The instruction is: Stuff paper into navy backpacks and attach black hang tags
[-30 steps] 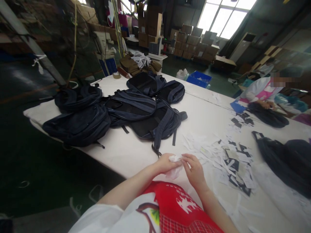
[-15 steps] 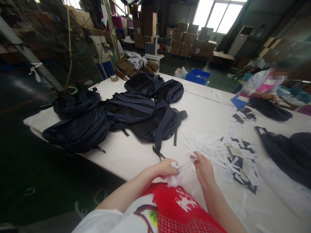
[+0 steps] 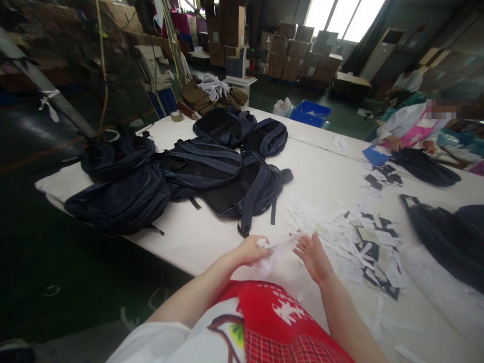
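Observation:
Bunched in the closed fingers of my left hand (image 3: 252, 250) is a thin, see-through white plastic film (image 3: 277, 248). It stretches out to the right over the table's near edge, above the red apron. At its far end my right hand (image 3: 314, 256) is spread with the palm showing. The film's tip reaches the fingers there; whether it touches them I cannot tell. Just right of that hand lies a loose pile of white paper strips and dark tags (image 3: 372, 247). Beyond my left hand is a dark navy backpack (image 3: 245, 189) with its straps facing up.
Several more navy backpacks (image 3: 121, 196) cover the left of the white table (image 3: 321, 176). Another dark bag (image 3: 449, 237) lies at the right. Across the table a co-worker (image 3: 408, 128) handles a dark bag (image 3: 427, 166). A blue bin (image 3: 310, 113) stands past the far edge.
My right hand has opened from a pinch on the film to spread fingers. My left hand still grips the film and has shifted slightly left and up.

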### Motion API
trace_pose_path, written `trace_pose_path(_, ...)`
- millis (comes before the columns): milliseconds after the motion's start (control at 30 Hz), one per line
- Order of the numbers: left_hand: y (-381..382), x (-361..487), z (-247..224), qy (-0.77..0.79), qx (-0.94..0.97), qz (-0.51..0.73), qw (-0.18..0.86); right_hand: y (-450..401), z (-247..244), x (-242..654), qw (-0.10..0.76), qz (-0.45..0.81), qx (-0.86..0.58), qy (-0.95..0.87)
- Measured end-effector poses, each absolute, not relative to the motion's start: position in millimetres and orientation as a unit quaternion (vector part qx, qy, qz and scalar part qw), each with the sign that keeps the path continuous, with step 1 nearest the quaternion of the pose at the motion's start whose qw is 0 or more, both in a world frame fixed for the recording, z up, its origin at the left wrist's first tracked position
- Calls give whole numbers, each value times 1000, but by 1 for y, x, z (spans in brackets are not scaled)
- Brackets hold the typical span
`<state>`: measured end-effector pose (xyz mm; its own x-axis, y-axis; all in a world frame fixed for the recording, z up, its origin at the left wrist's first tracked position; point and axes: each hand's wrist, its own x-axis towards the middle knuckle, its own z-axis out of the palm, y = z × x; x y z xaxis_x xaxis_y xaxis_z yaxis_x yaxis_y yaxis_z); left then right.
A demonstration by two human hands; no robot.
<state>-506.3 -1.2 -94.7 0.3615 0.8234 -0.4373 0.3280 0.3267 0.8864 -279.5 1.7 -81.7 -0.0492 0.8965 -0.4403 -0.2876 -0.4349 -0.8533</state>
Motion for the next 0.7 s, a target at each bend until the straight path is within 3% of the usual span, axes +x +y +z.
trace_pose_path(167,-4,-503,-97,522,547,222,616,-11,-92,-304,351,582,-587,-440)
trace_pose_path(333,1,-511,-99,524,461,268,664,-3,-89,-305,463,525,-597,-392)
trace_pose_path(700,10,-520,-95,520,324,410,676,5,-98,-309,566,602,-520,-217)
